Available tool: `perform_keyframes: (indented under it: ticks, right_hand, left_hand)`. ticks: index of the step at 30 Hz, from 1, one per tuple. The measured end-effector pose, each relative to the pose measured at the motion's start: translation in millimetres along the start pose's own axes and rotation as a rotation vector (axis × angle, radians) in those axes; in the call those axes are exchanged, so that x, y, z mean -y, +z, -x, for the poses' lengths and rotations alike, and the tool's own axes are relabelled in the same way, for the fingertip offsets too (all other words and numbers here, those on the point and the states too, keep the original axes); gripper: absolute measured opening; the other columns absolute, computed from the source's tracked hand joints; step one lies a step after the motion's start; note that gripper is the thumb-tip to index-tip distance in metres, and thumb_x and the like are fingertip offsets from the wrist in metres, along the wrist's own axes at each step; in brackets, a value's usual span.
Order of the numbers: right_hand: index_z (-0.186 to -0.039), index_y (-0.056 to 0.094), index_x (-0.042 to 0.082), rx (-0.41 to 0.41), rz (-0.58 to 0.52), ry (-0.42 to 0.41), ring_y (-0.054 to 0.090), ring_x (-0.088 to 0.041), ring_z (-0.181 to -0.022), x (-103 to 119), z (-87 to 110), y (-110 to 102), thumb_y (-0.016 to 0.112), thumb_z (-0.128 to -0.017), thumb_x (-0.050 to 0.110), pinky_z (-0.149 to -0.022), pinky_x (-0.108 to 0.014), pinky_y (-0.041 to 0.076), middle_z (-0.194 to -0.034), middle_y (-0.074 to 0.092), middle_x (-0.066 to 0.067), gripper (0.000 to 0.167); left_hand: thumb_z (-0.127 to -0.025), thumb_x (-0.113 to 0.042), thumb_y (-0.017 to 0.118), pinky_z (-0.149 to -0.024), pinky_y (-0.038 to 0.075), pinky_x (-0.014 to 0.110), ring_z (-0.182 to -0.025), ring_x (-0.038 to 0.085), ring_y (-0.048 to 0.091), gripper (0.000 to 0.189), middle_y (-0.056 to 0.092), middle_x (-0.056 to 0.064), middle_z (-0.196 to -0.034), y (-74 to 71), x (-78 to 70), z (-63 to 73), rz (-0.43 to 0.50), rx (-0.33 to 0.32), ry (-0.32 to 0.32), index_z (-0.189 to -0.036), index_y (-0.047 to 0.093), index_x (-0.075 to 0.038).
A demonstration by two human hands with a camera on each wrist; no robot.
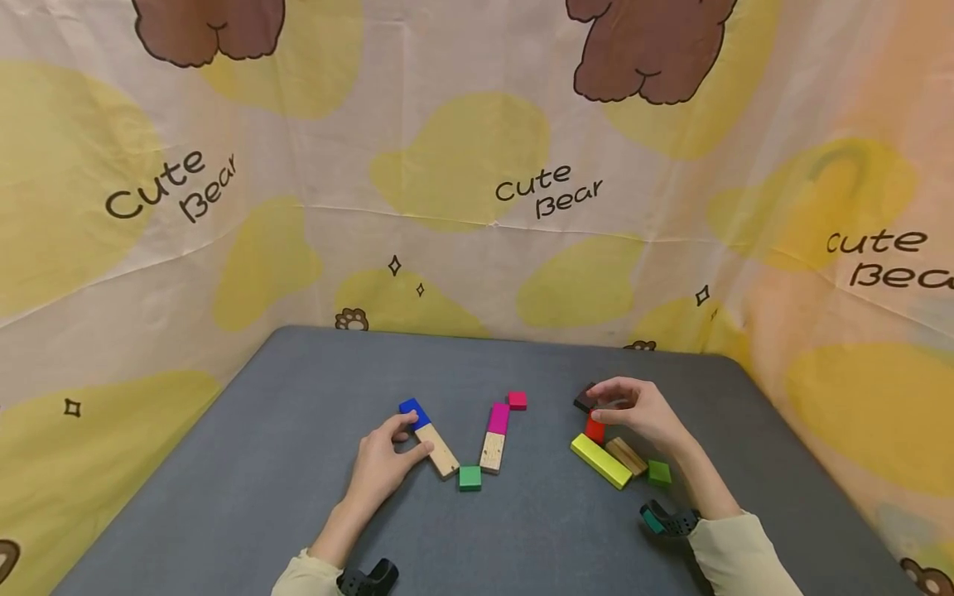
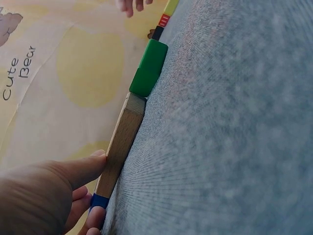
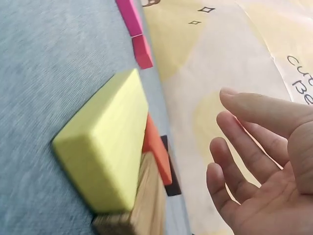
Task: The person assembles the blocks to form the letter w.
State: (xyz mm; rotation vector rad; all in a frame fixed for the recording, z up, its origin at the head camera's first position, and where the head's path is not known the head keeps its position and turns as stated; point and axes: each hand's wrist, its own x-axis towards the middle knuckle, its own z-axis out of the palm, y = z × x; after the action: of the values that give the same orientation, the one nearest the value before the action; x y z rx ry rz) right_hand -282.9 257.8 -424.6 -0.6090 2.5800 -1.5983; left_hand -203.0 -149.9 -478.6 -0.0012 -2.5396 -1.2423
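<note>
My left hand (image 1: 380, 459) is at a slanting row of a blue block (image 1: 415, 409) and a plain wooden block (image 1: 440, 454). Its thumb touches the wooden side, while the fingertips rest against the blue one. A green block (image 1: 469, 478) lies at the row's lower end, beside another wooden block (image 1: 491, 454) topped by a magenta one (image 1: 498, 419). Above the right-hand blocks hovers my right hand (image 1: 643, 411), fingers loosely bent and holding nothing. Below it lie a red block (image 1: 595, 429) and a black block (image 1: 585, 397), partly covered in the head view.
A long yellow block (image 1: 600, 461), a brown wooden block (image 1: 627, 456) and a light green block (image 1: 659, 473) lie near my right wrist. A small pinkish-red block (image 1: 517, 401) touches the magenta one's corner. Patterned cloth (image 1: 462, 273) rises behind the grey table (image 1: 224, 497).
</note>
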Motion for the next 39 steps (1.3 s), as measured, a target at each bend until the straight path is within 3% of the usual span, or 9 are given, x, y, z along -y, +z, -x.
perform_keyframes:
  ticks: [11, 25, 39]
  right_hand:
    - [-0.117, 0.066, -0.002, -0.026, 0.014, 0.004, 0.059, -0.034, -0.104, -15, 3.7, -8, 0.082, -0.082, 0.017, -0.079, -0.033, 0.053, -0.117, 0.064, -0.021, 0.042]
    - [-0.119, 0.065, -0.002, -0.007, -0.029, 0.044, 0.057, -0.039, -0.106, -30, 4.8, -10, 0.084, -0.08, 0.012, -0.079, -0.032, 0.053, -0.119, 0.063, -0.021, 0.046]
    - [-0.124, 0.062, -0.003, 0.029, -0.003, 0.097, 0.055, -0.034, -0.105, -35, 12.2, -1, 0.086, -0.077, 0.011, -0.082, -0.029, 0.051, -0.12, 0.063, -0.018, 0.055]
  left_hand:
    - [-0.082, -0.026, 0.083, -0.087, 0.047, 0.052, -0.104, 0.029, 0.062, 0.053, 0.065, 0.013, -0.124, -0.2, -0.1, -1.7, 0.004, -0.004, 0.004, -0.128, 0.065, -0.007]
    - [-0.082, -0.024, 0.082, -0.086, 0.048, 0.051, -0.103, 0.029, 0.063, 0.052, 0.065, 0.013, -0.124, -0.5, -2.2, -0.7, 0.003, 0.0, 0.019, -0.127, 0.065, -0.006]
    - [-0.082, -0.025, 0.083, -0.086, 0.047, 0.052, -0.102, 0.028, 0.063, 0.052, 0.066, 0.012, -0.123, -4.9, 2.2, 2.8, -0.001, 0.001, 0.041, -0.127, 0.066, -0.006]
